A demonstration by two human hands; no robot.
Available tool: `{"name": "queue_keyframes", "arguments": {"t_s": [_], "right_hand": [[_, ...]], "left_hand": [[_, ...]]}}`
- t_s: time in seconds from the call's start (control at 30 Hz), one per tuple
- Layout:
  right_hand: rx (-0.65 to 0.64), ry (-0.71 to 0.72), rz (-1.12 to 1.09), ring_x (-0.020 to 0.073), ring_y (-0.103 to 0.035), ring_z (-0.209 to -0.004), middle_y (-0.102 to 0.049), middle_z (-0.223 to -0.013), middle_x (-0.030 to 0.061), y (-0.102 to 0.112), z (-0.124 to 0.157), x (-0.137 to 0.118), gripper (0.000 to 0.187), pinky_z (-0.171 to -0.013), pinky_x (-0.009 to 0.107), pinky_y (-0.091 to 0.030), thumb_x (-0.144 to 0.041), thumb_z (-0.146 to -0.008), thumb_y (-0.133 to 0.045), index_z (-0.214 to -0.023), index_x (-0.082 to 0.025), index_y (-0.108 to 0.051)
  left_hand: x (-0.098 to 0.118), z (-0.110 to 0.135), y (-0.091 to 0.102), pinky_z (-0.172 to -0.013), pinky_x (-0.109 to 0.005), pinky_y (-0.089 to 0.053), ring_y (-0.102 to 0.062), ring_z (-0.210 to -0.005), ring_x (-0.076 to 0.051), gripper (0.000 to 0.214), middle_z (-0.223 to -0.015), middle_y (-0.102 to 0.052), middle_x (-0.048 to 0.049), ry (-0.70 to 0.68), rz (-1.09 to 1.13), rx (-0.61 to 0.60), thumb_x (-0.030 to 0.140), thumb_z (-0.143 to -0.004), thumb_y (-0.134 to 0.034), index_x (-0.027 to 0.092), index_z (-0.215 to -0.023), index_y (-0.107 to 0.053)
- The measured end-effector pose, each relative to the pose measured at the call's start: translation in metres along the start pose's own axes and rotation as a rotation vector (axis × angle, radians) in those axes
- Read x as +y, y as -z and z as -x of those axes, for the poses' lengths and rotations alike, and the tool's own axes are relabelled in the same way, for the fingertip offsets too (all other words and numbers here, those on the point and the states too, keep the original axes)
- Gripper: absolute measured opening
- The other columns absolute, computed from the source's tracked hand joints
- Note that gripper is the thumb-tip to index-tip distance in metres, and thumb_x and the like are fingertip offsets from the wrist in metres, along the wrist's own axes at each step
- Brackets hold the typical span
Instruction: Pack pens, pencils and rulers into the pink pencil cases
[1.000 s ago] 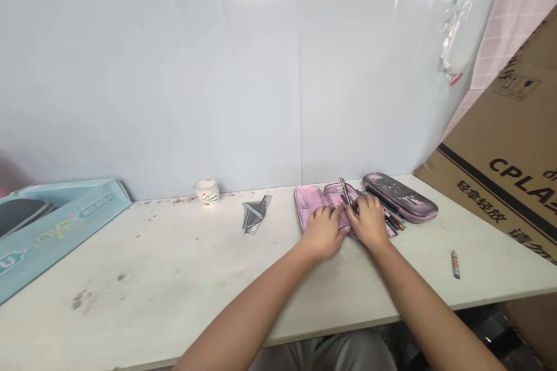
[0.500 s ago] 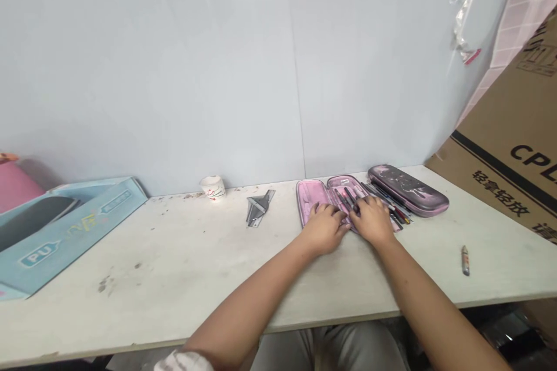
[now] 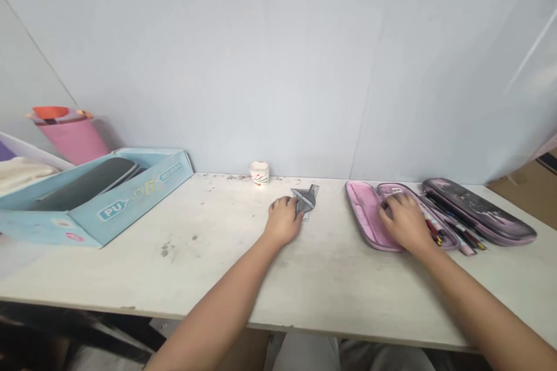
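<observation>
My left hand point(image 3: 284, 221) reaches out to a small stack of grey transparent rulers and set squares point(image 3: 307, 199) on the white table point(image 3: 226, 261); its curled fingers close on their left edge. My right hand point(image 3: 407, 222) lies flat, fingers spread, on the middle flap of an open pink pencil case point(image 3: 363, 217). Several pens and pencils point(image 3: 450, 225) lie in the case just right of that hand. The case's dark lid half point(image 3: 481, 213) lies open further right.
A small paper cup point(image 3: 259, 173) stands by the wall behind the rulers. A light blue carton point(image 3: 108, 206) holding a dark flat item sits at the left, with a pink container point(image 3: 72, 138) behind it. A brown cardboard box point(image 3: 533, 177) is at the far right.
My left hand has left the pencil case and moved left to the rulers. My right hand stays on the case. The view has swung to the left.
</observation>
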State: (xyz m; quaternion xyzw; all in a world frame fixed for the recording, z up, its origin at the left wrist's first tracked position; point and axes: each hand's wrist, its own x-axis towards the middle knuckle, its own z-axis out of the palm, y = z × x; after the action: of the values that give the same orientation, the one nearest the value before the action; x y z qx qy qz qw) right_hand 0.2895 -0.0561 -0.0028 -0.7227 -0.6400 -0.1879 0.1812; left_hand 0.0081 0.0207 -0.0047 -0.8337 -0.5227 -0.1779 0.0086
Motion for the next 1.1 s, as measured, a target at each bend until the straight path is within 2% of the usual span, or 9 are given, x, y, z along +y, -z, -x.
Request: {"name": "queue_keyframes", "arguments": {"t_s": [0.07, 0.2, 0.33, 0.43, 0.57, 0.73, 0.87, 1.0, 1.1], "right_hand": [[-0.044, 0.105, -0.041, 0.0249, -0.047, -0.095, -0.058, -0.097, 0.0119, 0.001, -0.015, -0.039, 0.028, -0.083, 0.035, -0.034, -0.033, -0.085, -0.037, -0.088, -0.016, -0.059], [-0.165, 0.254, -0.130, 0.0221, -0.047, -0.101, -0.056, -0.108, 0.0108, -0.010, -0.045, -0.108, 0.030, -0.086, 0.031, -0.033, -0.030, -0.086, -0.038, -0.103, -0.015, -0.056], [-0.289, 0.362, -0.179, 0.0207, -0.042, -0.112, -0.050, -0.126, 0.0076, -0.034, -0.068, -0.141, 0.037, -0.090, 0.030, -0.033, -0.030, -0.087, -0.036, -0.119, -0.019, -0.052], [-0.400, 0.385, -0.160, 0.0197, -0.041, -0.115, -0.051, -0.128, 0.0051, -0.049, -0.078, -0.143, 0.039, -0.092, 0.029, -0.032, -0.029, -0.089, -0.033, -0.122, -0.021, -0.052], [-0.413, 0.270, -0.071, 0.0208, -0.043, -0.114, -0.052, -0.127, 0.0084, -0.056, -0.077, -0.128, 0.042, -0.093, 0.031, -0.031, -0.030, -0.090, -0.031, -0.126, -0.018, -0.048], [-0.365, 0.231, 0.003, 0.0238, -0.048, -0.107, -0.058, -0.119, 0.0093, -0.043, -0.051, -0.113, 0.041, -0.089, 0.032, -0.033, -0.029, -0.089, -0.033, -0.123, -0.016, -0.051], [-0.331, 0.217, -0.034, 0.0237, -0.052, -0.099, -0.063, -0.107, 0.0097, -0.023, -0.025, -0.114, 0.038, -0.084, 0.031, -0.036, -0.029, -0.088, -0.035, -0.119, -0.016, -0.052], [-0.265, 0.162, -0.197, 0.0215, -0.053, -0.102, -0.061, -0.110, 0.0111, -0.012, -0.014, -0.114, 0.035, -0.087, 0.030, -0.036, -0.023, -0.087, -0.033, -0.116, -0.014, -0.052], [-0.282, 0.060, -0.441, 0.0204, -0.051, -0.109, -0.058, -0.116, 0.0126, -0.012, -0.016, -0.111, 0.035, -0.094, 0.031, -0.034, -0.022, -0.086, -0.036, -0.115, -0.012, -0.051]], "left_hand": [[-0.007, 0.000, -0.004, -0.097, -0.041, -0.031, -0.041, -0.117, -0.024, 0.043, -0.125, -0.048, -0.0128, 0.010, 0.003, -0.016, 0.038, -0.086, -0.039, 0.017, -0.124, -0.042], [-0.005, 0.002, -0.014, -0.103, -0.050, -0.022, -0.030, -0.127, -0.025, 0.050, -0.140, -0.037, -0.0097, -0.095, 0.043, -0.054, 0.040, -0.087, -0.035, 0.021, -0.133, -0.032], [-0.004, 0.005, -0.017, -0.105, -0.058, -0.013, -0.029, -0.129, -0.026, 0.048, -0.141, -0.037, -0.0079, -0.142, 0.061, -0.126, 0.042, -0.088, -0.030, 0.021, -0.131, -0.037], [-0.005, 0.005, -0.014, -0.105, -0.059, -0.009, -0.031, -0.127, -0.027, 0.047, -0.138, -0.041, -0.0086, -0.136, 0.047, -0.129, 0.042, -0.088, -0.032, 0.021, -0.130, -0.040], [-0.003, 0.004, -0.011, -0.105, -0.058, -0.008, -0.037, -0.122, -0.029, 0.047, -0.134, -0.046, -0.0108, -0.140, 0.024, -0.115, 0.043, -0.087, -0.034, 0.018, -0.125, -0.046], [0.001, 0.001, -0.010, -0.106, -0.055, -0.005, -0.045, -0.111, -0.030, 0.051, -0.121, -0.055, -0.0177, -0.079, -0.052, -0.081, 0.045, -0.086, -0.033, 0.010, -0.115, -0.055], [-0.002, 0.000, -0.006, -0.105, -0.054, -0.004, -0.049, -0.104, -0.031, 0.049, -0.102, -0.062, -0.0177, -0.018, -0.068, -0.055, 0.045, -0.087, -0.031, 0.009, -0.103, -0.060], [0.003, 0.007, -0.002, -0.106, -0.052, -0.009, -0.046, -0.109, -0.027, 0.039, -0.108, -0.059, -0.0126, -0.135, 0.005, 0.059, 0.038, -0.087, -0.035, 0.015, -0.112, -0.054], [0.014, 0.015, -0.002, -0.106, -0.050, -0.014, -0.047, -0.109, -0.025, 0.034, -0.106, -0.060, -0.0094, -0.291, 0.057, 0.042, 0.033, -0.087, -0.036, 0.020, -0.111, -0.055]]}}
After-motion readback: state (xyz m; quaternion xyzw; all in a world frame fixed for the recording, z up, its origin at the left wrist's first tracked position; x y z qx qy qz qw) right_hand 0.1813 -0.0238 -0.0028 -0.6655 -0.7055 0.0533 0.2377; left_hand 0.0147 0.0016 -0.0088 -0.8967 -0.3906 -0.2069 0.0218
